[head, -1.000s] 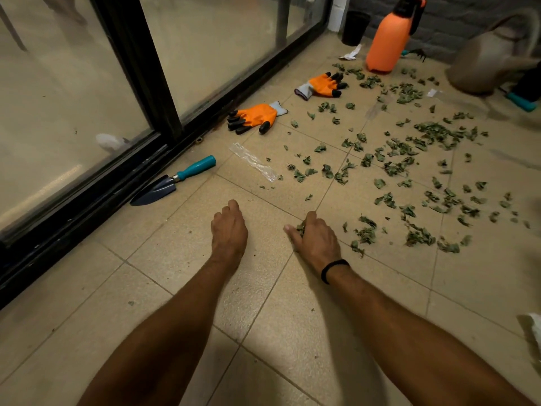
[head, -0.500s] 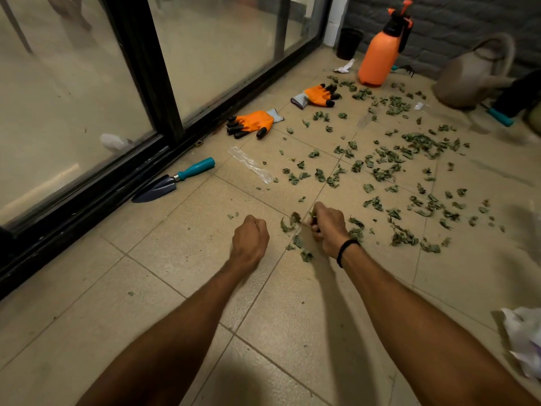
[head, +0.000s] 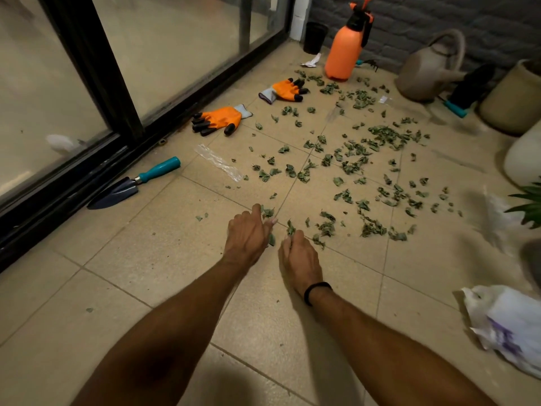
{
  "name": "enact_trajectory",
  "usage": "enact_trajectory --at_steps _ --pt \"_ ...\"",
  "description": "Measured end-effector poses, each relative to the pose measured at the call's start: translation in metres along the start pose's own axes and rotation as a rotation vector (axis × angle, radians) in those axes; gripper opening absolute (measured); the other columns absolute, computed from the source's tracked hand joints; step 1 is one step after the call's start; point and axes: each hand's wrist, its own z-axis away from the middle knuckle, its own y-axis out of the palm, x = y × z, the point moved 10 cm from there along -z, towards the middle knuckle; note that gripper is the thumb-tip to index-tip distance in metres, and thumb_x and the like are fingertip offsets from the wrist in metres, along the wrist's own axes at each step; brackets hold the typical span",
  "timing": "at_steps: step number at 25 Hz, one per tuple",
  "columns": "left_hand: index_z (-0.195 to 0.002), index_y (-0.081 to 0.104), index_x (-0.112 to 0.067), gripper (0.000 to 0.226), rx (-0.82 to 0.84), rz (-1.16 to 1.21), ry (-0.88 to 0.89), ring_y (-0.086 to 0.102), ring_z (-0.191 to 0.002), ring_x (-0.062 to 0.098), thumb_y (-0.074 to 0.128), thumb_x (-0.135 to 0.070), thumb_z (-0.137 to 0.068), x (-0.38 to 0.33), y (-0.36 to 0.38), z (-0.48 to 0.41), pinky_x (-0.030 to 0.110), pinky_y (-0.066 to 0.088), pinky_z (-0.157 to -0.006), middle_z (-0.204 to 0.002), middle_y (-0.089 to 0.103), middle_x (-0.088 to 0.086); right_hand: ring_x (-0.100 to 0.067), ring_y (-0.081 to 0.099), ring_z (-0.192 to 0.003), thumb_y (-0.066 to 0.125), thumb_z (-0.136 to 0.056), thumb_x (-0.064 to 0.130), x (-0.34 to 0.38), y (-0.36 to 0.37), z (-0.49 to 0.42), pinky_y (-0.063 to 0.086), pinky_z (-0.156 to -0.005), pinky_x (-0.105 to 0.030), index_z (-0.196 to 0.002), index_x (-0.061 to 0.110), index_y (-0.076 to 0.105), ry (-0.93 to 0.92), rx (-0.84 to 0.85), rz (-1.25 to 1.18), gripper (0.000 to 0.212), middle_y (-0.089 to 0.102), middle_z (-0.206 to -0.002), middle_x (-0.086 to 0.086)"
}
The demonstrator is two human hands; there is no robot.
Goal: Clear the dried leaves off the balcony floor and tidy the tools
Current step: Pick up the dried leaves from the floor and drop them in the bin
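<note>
**Leaves gathered by hand at near edge of scatter**

Both hands are held low over the floor [head: 146, 259], close together, at the near edge of the leaves [head: 383, 137].

The left hand [head: 248, 235] is seen from the back. Its fingers are curled under, its thumb is raised, and leaf fragments show at its fingertip side, so it is judged to be closed on a small catch. The right hand [head: 298, 256] is likewise curled, with one leaf protruding from its fingertips. The facing, nearly touching position is read as a scoop: loose pieces are drawn inward between the two hands, not picked up singly.

Most of the leaves lie spread across the tiles ahead and to the right. They are thickest toward the far wall, with a few strays near the left hand. Only a small share is judged collected.

No tools have been tidied:
- The trowel [head: 131, 183] lies along the door track.
- One glove [head: 219, 120] lies just beyond it, and the second glove [head: 285, 89] farther on, among the leaves.
- The sprayer [head: 344, 54] and the can [head: 430, 71] stand by the wall.

A white bag [head: 509, 323] lies to the right, near the right arm. It is presumably the receptacle, placed so that a handful can be carried across without standing up. The dry leaves are expected to crumble if squeezed hard.
</note>
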Motion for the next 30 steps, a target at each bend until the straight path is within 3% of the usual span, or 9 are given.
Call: enact_trajectory --at_steps 2,6,10,14,16,19,22,25,30 --pt "-0.127 0.045 -0.015 0.057 -0.004 -0.188 0.012 0.052 -0.077 0.023 0.027 -0.062 -0.101 0.001 0.006 0.004 0.040 0.044 -0.072 -0.093 0.060 0.011 -0.027 0.055 -0.083 0.032 -0.105 0.027 -0.017 -0.013 -0.012 0.037 -0.066 -0.032 -0.106 0.012 0.045 0.143 -0.099 -0.159 0.020 0.057 -0.094 -0.007" --pt "-0.112 0.054 -0.013 0.034 0.044 -0.245 0.054 0.051 -0.077 0.020 0.028 -0.035 -0.109 0.002 0.008 0.016 0.036 0.045 -0.073 -0.095 0.060 0.007 -0.029 0.056 -0.091 0.033 -0.105 0.029 -0.017 -0.015 -0.036 0.047 -0.073 -0.038 -0.118 0.009 0.047 0.096 -0.113 -0.086 0.027 0.058 -0.103 -0.011" --pt "-0.094 0.052 -0.011 0.027 0.012 0.241 -0.107 0.054 -0.071 0.022 0.034 -0.026 -0.107 0.025 -0.014 0.027 0.034 0.040 -0.062 -0.081 0.059 0.004 -0.029 0.056 -0.091 0.038 -0.104 0.028 -0.005 0.013 -0.052 0.047 -0.074 -0.039 -0.118 0.008 0.045 -0.004 0.073 0.141 0.025 0.056 -0.105 -0.012" --pt "-0.080 0.040 -0.020 0.019 0.042 0.639 -0.269 0.040 -0.059 0.012 0.035 -0.031 -0.095 0.048 -0.023 0.041 0.033 0.033 -0.056 -0.070 0.050 -0.002 -0.024 0.055 -0.080 0.036 -0.101 0.014 -0.007 0.005 -0.069 0.039 -0.063 -0.034 -0.117 0.007 0.042 0.228 0.004 -0.155 0.019 0.061 -0.099 -0.010" --pt "-0.084 0.038 -0.025 0.018 0.061 0.716 -0.298 0.036 -0.054 0.007 0.032 -0.022 -0.101 0.051 -0.023 0.048 0.031 0.032 -0.055 -0.065 0.047 -0.005 -0.025 0.056 -0.081 0.039 -0.101 0.016 0.010 -0.003 -0.080 0.038 -0.063 -0.031 -0.116 0.005 0.045 0.206 -0.038 -0.216 0.019 0.061 -0.098 -0.011" --pt "-0.117 0.040 -0.026 0.016 0.100 0.499 -0.149 0.047 -0.060 0.009 0.031 -0.020 -0.106 0.034 -0.019 0.054 0.028 0.038 -0.055 -0.071 0.054 -0.004 -0.031 0.060 -0.089 0.035 -0.105 0.031 0.039 0.002 -0.092 0.041 -0.066 -0.033 -0.116 0.003 0.048 0.091 -0.014 -0.170 0.032 0.062 -0.100 -0.014" --pt "-0.133 0.038 -0.021 0.027 0.050 0.278 0.005 0.057 -0.082 0.016 0.030 -0.023 -0.108 0.015 -0.006 0.057 0.036 0.051 -0.073 -0.093 0.062 0.002 -0.033 0.058 -0.100 0.036 -0.101 0.053 0.054 0.035 -0.088 0.050 -0.077 -0.040 -0.125 0.006 0.048 -0.002 0.132 0.014 0.054 0.058 -0.112 -0.015" --pt "-0.140 0.036 -0.018 0.033 0.039 0.103 0.080 0.055 -0.083 0.017 0.036 -0.024 -0.108 0.009 0.013 0.056 0.037 0.050 -0.080 -0.099 0.062 0.004 -0.034 0.059 -0.098 0.038 -0.103 0.039 0.049 0.043 -0.092 0.046 -0.074 -0.037 -0.123 0.007 0.047 -0.011 0.111 0.093 0.039 0.060 -0.113 -0.016" --pt "-0.133 0.048 -0.019 0.048 0.002 -0.162 0.215 0.050 -0.074 0.017 0.034 -0.054 -0.103 -0.004 0.023 0.055 0.036 0.047 -0.069 -0.094 0.060 0.001 -0.030 0.060 -0.089 0.040 -0.103 0.025 0.023 0.008 -0.104 0.041 -0.068 -0.032 -0.112 0.006 0.047 0.193 -0.042 -0.260 0.022 0.064 -0.102 -0.013"
